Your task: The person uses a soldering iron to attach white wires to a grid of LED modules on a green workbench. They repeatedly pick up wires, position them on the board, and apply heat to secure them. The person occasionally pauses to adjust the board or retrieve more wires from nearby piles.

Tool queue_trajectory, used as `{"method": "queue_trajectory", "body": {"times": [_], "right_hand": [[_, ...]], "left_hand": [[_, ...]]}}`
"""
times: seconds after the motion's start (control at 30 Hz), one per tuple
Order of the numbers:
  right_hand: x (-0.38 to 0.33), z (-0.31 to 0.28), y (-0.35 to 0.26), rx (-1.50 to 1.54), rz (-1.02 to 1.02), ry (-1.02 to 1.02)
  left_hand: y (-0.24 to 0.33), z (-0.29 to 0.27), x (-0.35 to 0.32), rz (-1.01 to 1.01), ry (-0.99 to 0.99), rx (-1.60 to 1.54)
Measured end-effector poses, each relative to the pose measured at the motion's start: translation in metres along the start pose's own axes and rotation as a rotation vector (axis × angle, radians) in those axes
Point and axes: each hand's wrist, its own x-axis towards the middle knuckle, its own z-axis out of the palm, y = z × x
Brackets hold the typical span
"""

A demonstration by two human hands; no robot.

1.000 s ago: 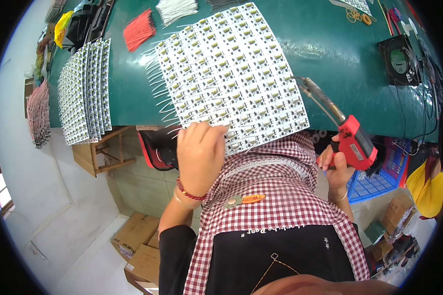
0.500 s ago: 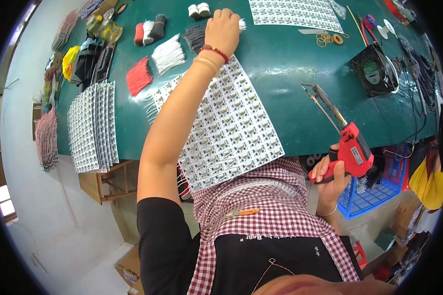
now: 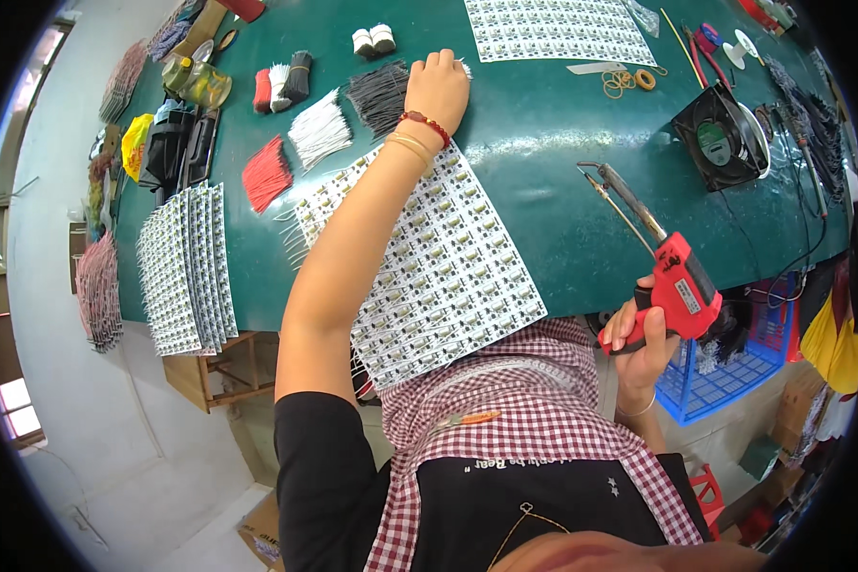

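At a green-topped workbench (image 3: 543,124), a worker stretches the left hand (image 3: 439,86) across a large panel of small circuit boards (image 3: 419,267) to the bundle of black wires (image 3: 379,95), fingers curled down onto its far edge; whether a strand is pinched cannot be told. The right hand (image 3: 643,334) is wrapped around the red soldering gun (image 3: 682,286), held off the bench's near edge with its tip pointing away, apparently kept ready and clear of the boards. White wires (image 3: 319,133) and red wires (image 3: 267,173) lie sorted alongside, within easy reach
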Motion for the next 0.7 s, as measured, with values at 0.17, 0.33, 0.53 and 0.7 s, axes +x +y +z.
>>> {"method": "queue_trajectory", "body": {"times": [0.17,0.33,0.53,0.7], "right_hand": [[0.002,0.001,-0.005,-0.005,-0.021,-0.013],[0.003,-0.001,-0.005,0.001,-0.018,0.024],[0.003,-0.003,-0.003,0.017,-0.017,0.005],[0.003,-0.001,-0.005,0.000,-0.030,0.022]], "left_hand": [[-0.005,-0.002,0.003,-0.026,0.028,-0.085],[-0.001,-0.009,0.005,-0.105,0.006,-0.148],[-0.001,0.000,0.006,-0.190,-0.073,-0.164],[0.007,-0.003,0.001,-0.130,0.022,-0.135]]}}
